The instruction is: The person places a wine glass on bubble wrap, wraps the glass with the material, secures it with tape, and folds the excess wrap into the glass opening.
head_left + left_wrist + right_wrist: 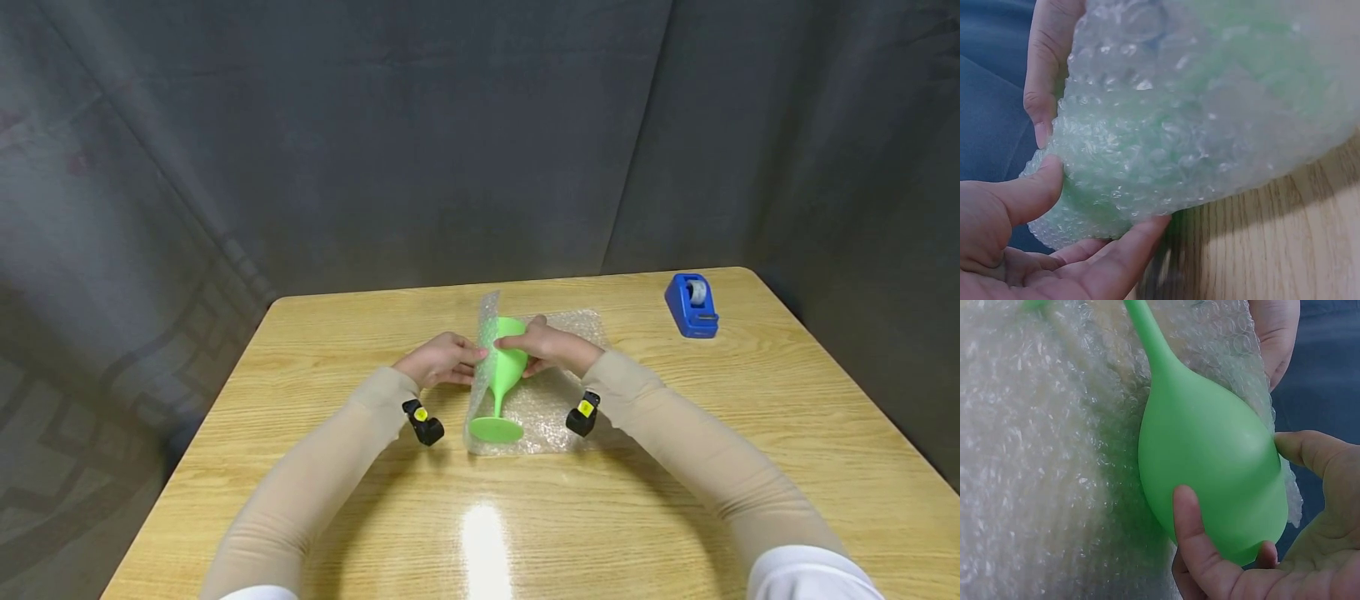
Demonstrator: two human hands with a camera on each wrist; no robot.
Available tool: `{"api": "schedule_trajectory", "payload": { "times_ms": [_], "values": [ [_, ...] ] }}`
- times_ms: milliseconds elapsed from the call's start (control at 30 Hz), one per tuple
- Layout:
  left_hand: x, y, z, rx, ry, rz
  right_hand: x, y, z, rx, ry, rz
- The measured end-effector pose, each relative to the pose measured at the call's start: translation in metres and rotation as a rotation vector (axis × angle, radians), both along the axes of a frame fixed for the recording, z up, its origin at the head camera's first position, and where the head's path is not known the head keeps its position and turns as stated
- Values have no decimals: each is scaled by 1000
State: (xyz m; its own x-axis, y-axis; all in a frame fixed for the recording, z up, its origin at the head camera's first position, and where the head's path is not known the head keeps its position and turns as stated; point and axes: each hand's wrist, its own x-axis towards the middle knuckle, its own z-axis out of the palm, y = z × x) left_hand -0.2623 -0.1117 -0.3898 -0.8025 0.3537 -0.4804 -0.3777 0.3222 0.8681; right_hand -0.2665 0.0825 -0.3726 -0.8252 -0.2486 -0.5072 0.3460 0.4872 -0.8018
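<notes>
A light green goblet (512,362) lies on a sheet of bubble wrap (551,421), its bowl toward the back and its round foot toward me. My left hand (442,360) pinches the sheet's left part, which is lifted and folded up against the goblet's side. In the left wrist view the thumb and fingers hold the bubble wrap (1147,131), with green showing through it. My right hand (553,343) grips the goblet's bowl from the right. The right wrist view shows thumb and fingers spread around the bowl (1216,456), near its rim.
A blue tape dispenser (686,312) with a roll of tape stands at the back right of the wooden table (337,517). Dark grey curtains (450,150) hang behind the table and along both sides. Each wrist carries a small black camera.
</notes>
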Motion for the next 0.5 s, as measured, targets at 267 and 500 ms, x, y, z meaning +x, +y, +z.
{"api": "schedule_trajectory", "payload": {
  "times_ms": [267,500],
  "values": [
    [-2,0,4,-34,3,-27,2,0,-2,-20,-8,-15],
    [-4,-2,8,-75,37,-70,4,1,-5,-100,-47,-23]
  ]
}}
